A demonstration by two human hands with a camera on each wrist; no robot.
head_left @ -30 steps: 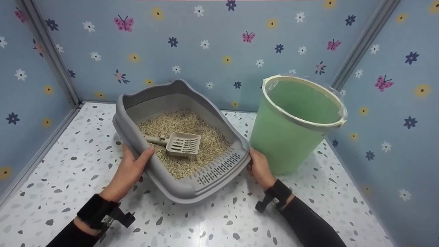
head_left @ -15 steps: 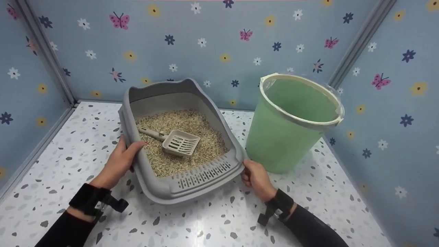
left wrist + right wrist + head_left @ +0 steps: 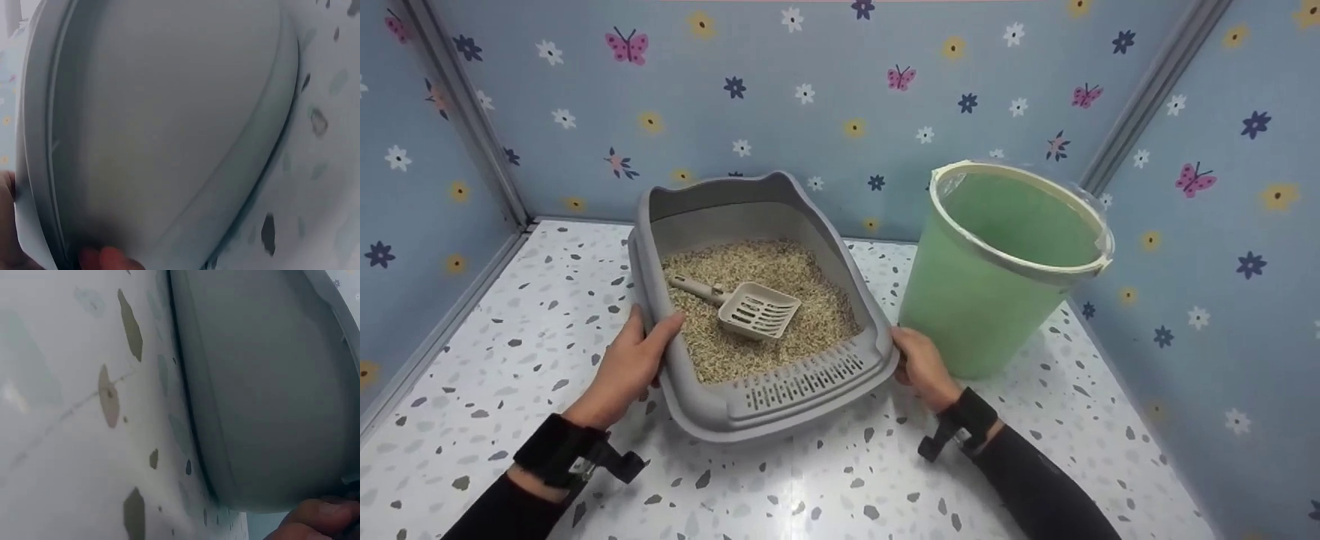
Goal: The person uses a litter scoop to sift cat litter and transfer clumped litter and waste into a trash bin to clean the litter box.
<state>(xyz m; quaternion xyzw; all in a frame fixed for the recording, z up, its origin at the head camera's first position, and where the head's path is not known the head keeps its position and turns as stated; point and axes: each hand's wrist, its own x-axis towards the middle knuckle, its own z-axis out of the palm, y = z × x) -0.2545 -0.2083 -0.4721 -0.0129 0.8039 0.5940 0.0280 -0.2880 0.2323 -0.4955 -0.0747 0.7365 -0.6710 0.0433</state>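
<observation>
A grey litter box [image 3: 705, 412] with a high back and a slotted front ledge sits slightly turned on the speckled surface. Tan litter [image 3: 757, 262] covers its floor, and a beige slotted litter scoop [image 3: 759, 310] lies on top, handle to the left. My left hand [image 3: 626, 367] grips the left rim, thumb over the top; its fingertips [image 3: 115, 260] show under the rim in the left wrist view. At the front right corner my right hand [image 3: 924, 367] holds the rim with curled fingers [image 3: 326, 517]. In both wrist views the base appears to meet the surface.
A green bin [image 3: 982, 315] with a cream rim ring and clear liner stands close to the box's right side. Flowered blue panels [image 3: 840, 97] enclose the back, left and right. White speckled surface [image 3: 795, 495] extends in front.
The litter box has turned clockwise, its front end swinging left, with the scoop turning along. Both hands have stayed on the rim. The bin has not moved.
</observation>
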